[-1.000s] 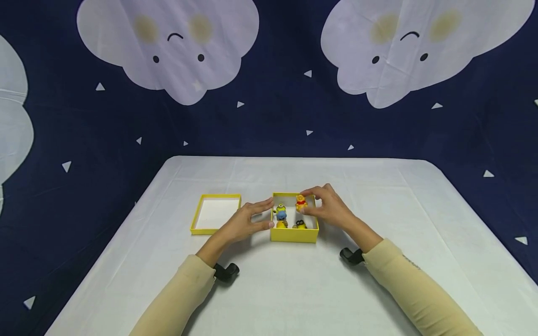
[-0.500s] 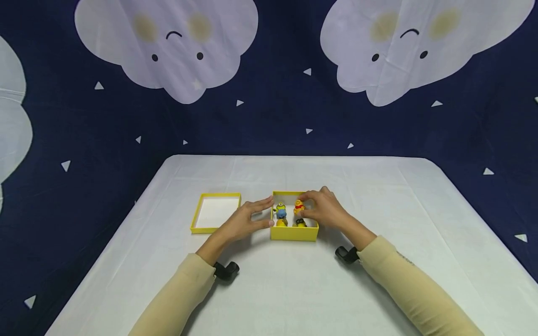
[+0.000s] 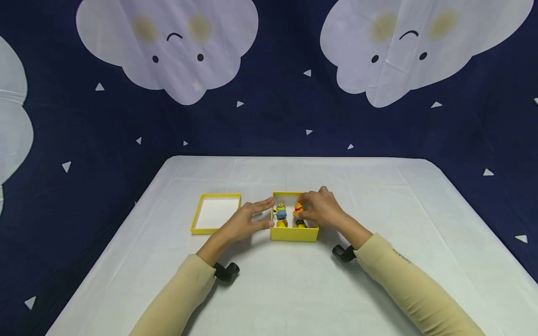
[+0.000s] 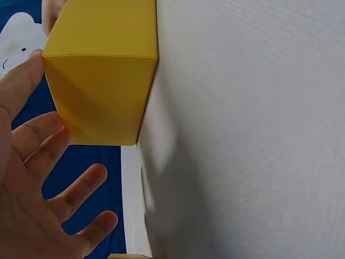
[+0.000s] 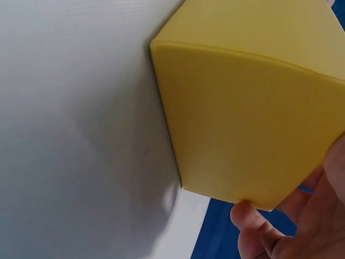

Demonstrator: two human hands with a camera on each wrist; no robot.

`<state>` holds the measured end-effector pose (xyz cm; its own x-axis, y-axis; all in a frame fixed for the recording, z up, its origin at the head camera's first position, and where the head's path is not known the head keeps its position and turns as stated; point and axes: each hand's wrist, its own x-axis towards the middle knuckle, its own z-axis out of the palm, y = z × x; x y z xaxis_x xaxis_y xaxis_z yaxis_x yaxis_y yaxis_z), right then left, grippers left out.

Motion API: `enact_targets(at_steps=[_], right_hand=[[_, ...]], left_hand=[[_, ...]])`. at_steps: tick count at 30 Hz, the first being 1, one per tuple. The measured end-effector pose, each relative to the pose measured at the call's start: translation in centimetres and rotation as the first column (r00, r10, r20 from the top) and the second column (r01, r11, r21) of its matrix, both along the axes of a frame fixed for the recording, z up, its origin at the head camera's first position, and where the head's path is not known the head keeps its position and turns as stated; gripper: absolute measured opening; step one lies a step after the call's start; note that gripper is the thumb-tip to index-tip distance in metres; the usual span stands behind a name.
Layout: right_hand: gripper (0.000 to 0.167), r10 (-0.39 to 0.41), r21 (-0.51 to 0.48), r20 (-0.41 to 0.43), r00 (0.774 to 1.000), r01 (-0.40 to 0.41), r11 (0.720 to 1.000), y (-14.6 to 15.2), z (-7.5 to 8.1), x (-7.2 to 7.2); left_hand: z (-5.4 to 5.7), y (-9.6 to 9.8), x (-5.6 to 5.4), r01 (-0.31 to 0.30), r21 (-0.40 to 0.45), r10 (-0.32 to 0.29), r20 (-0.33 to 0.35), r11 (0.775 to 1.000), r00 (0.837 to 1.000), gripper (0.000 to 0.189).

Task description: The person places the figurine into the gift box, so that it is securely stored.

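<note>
My right hand [image 3: 323, 209] pinches a small Winnie the Pooh figure [image 3: 298, 209], yellow with a red top, inside an open yellow box [image 3: 293, 234]. Thumb and fingers reach over the box's right wall. Along the left wall, my left hand [image 3: 243, 222] touches the box with spread, fairly straight fingers, as the left wrist view also shows at the box's side [image 4: 102, 100]. A Minion figure [image 3: 281, 213] in blue stands at the box's left. Two more yellow figures sit near the front wall, a left one [image 3: 282, 224] and a right one [image 3: 300, 224], their lower parts hidden.
Left of the box lies a shallow yellow-edged lid [image 3: 216, 214], its white inside facing up. Both stand on a white-covered table [image 3: 269, 289]. Behind hangs a dark blue cloth [image 3: 286, 116] with cloud prints.
My right hand has lowered the Winnie the Pooh figure into the box, moving slightly left and toward the front. The left hand has stayed at the box's left wall.
</note>
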<state>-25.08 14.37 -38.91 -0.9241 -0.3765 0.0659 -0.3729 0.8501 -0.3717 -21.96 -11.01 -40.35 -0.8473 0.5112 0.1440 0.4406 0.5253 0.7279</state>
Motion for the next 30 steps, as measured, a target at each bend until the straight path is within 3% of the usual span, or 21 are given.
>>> enact_targets(at_steps=[17, 24, 30], right_hand=[[0.039, -0.019, 0.074, -0.071, 0.997, 0.024, 0.997, -0.41, -0.05, 0.42], [0.024, -0.028, 0.084, -0.046, 0.999, 0.032, 0.996, -0.43, 0.17, 0.47], [0.023, -0.035, 0.096, -0.029, 0.999, 0.037, 0.995, -0.46, 0.24, 0.55]], left_hand=[[-0.04, 0.05, 0.00, -0.026, -0.003, 0.026, 0.038, 1.000, 0.999, 0.062], [0.05, 0.11, 0.08, -0.032, -0.006, 0.032, 0.049, 0.999, 0.998, 0.061], [-0.04, 0.10, 0.04, -0.030, -0.007, 0.031, 0.054, 1.000, 0.998, 0.062]])
